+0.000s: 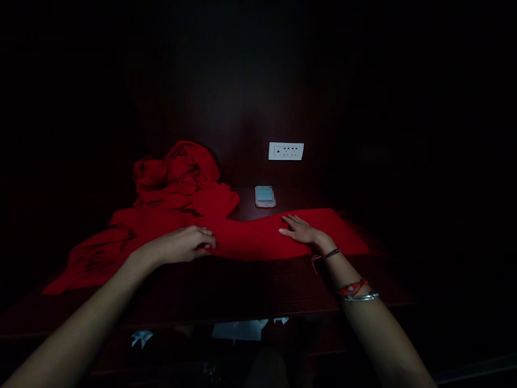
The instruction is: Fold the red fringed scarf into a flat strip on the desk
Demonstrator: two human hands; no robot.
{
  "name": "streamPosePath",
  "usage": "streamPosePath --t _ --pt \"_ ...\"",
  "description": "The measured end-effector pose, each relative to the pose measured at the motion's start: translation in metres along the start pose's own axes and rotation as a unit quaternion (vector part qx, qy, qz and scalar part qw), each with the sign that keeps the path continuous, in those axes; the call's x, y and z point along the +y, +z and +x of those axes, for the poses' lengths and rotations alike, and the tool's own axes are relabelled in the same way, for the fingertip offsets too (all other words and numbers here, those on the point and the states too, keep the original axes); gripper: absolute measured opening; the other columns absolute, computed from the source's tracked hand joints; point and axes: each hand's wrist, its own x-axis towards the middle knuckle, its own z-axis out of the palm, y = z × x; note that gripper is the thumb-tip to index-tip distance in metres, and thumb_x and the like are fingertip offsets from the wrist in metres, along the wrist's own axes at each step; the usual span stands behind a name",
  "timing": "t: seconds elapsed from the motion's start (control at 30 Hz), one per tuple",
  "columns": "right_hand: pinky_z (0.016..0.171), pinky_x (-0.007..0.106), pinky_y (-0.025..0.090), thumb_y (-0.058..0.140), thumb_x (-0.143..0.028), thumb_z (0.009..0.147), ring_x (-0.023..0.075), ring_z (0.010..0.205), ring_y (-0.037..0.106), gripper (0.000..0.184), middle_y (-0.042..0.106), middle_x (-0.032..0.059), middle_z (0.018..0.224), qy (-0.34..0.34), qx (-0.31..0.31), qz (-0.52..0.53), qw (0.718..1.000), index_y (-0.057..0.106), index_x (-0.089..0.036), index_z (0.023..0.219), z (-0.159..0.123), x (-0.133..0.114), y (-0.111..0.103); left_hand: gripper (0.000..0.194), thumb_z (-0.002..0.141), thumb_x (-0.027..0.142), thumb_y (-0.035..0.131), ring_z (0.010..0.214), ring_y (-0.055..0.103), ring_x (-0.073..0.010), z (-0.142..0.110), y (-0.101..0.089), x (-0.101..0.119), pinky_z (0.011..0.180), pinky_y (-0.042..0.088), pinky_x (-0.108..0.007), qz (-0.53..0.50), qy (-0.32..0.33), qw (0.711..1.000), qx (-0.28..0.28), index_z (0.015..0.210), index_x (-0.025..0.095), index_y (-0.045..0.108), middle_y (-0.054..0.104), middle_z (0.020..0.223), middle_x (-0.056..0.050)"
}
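A long red scarf (250, 240) lies stretched sideways across a dark wooden desk, with what looks like a fringe at its dim right end. My left hand (188, 243) is closed at the scarf's middle, fingers curled onto the cloth; the fingertips are partly hidden. Toward the right part, my right hand (299, 230) rests flat on the scarf with its fingers spread. More red cloth (177, 175) is heaped in loose folds at the back left, and it runs down toward the front left of the desk.
Behind the scarf a phone-like flat object (265, 196) lies on the desk, its surface blurred. A white wall socket (286, 151) is on the dark back panel. Below the front edge of the desk (242, 317) are pale paper-like pieces (238, 330). The surroundings are very dark.
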Motion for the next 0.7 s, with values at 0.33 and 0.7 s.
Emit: streamPosePath --t 0.33,0.7 --pt "0.101 0.032 0.014 0.027 -0.056 0.079 0.0214 0.125 0.014 0.069 0.021 0.0111 0.136 -0.022 0.041 -0.012 0.999 0.022 -0.010 0.131 -0.002 -0.001 -0.005 0.035 0.081 0.041 0.034 0.084 0.050 -0.0146 0.057 -0.016 -0.018 0.075 0.036 -0.023 -0.064 -0.060 0.993 0.078 0.095 0.016 0.054 0.056 0.093 -0.005" --pt "0.101 0.037 0.013 0.028 -0.049 0.082 0.0215 0.126 0.007 0.061 0.012 0.0111 0.138 0.067 -0.001 -0.050 0.997 0.019 -0.014 0.132 -0.001 0.026 -0.005 0.032 0.072 0.043 0.038 0.071 0.049 -0.0137 0.090 0.002 -0.075 0.065 0.037 -0.021 -0.225 -0.099 0.969 0.031 0.069 0.014 0.052 0.055 0.071 -0.001"
